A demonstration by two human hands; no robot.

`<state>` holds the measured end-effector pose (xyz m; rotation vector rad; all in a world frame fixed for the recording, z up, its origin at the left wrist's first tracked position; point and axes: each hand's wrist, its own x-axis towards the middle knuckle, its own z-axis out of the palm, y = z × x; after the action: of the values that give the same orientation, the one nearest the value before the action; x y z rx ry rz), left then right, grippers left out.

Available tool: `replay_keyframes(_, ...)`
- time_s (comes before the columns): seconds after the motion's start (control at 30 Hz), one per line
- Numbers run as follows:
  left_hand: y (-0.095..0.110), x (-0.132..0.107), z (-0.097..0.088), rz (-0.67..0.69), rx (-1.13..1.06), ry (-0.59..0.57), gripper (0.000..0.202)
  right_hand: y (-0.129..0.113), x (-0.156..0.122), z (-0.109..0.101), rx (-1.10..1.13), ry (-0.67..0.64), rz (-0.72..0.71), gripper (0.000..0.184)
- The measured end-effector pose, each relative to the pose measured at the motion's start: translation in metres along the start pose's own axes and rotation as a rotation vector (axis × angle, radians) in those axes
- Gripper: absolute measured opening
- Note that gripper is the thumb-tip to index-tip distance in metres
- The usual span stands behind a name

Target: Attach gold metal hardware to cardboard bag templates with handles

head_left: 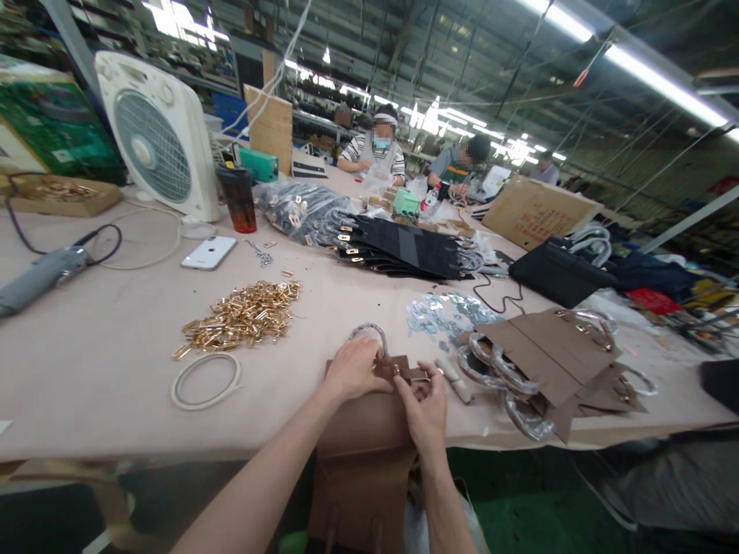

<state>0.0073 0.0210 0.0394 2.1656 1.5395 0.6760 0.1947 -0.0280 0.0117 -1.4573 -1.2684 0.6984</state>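
Note:
A brown leather bag (361, 454) lies over the near table edge and hangs down toward me. My left hand (355, 368) presses closed on its top flap by the plastic-wrapped handle (369, 332). My right hand (426, 404) pinches a small gold clasp (411, 376) on the bag's strap. Both hands sit close together at the top of the bag.
A heap of gold clasps (241, 317) and a white ring (206, 379) lie to the left. Brown bags (551, 350) are stacked on the right, black bags (398, 246) farther back. A fan (158, 135), a phone (208, 251), a cup (239, 198) and a grey tool (40, 277) stand left. Two people work at the far end.

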Motion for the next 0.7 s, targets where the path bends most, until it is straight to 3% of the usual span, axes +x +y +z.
replay_keyframes(0.07,0.001,-0.001,-0.001,0.007,-0.008,0.017,0.055,-0.001,0.0,0.001,0.016,0.029,-0.001,0.076)
replay_keyframes(0.1,0.002,-0.002,-0.002,0.012,-0.012,0.025,0.054,-0.002,0.0,0.001,0.012,-0.001,-0.016,0.075)
replay_keyframes(0.2,0.005,-0.004,-0.007,0.021,-0.025,0.034,0.049,-0.004,-0.001,0.0,-0.012,-0.136,-0.072,0.05)
replay_keyframes(0.27,0.009,-0.008,-0.009,0.024,-0.062,0.056,0.044,-0.004,-0.003,-0.001,-0.015,-0.142,-0.086,0.041)
replay_keyframes(0.47,0.033,-0.046,-0.007,0.093,-0.242,0.402,0.012,-0.009,-0.012,-0.007,0.034,-0.015,-0.056,0.045)
replay_keyframes(0.53,0.046,-0.065,-0.003,0.091,-0.299,0.411,0.007,-0.014,-0.016,-0.012,0.048,0.025,-0.037,0.045)
replay_keyframes(0.6,0.06,-0.083,0.001,0.056,-0.369,0.333,0.019,-0.023,-0.023,-0.021,0.048,0.064,-0.019,0.045)
replay_keyframes(0.7,0.085,-0.102,0.001,0.009,-0.439,0.246,0.053,-0.044,-0.036,-0.038,0.022,0.096,-0.007,0.048)
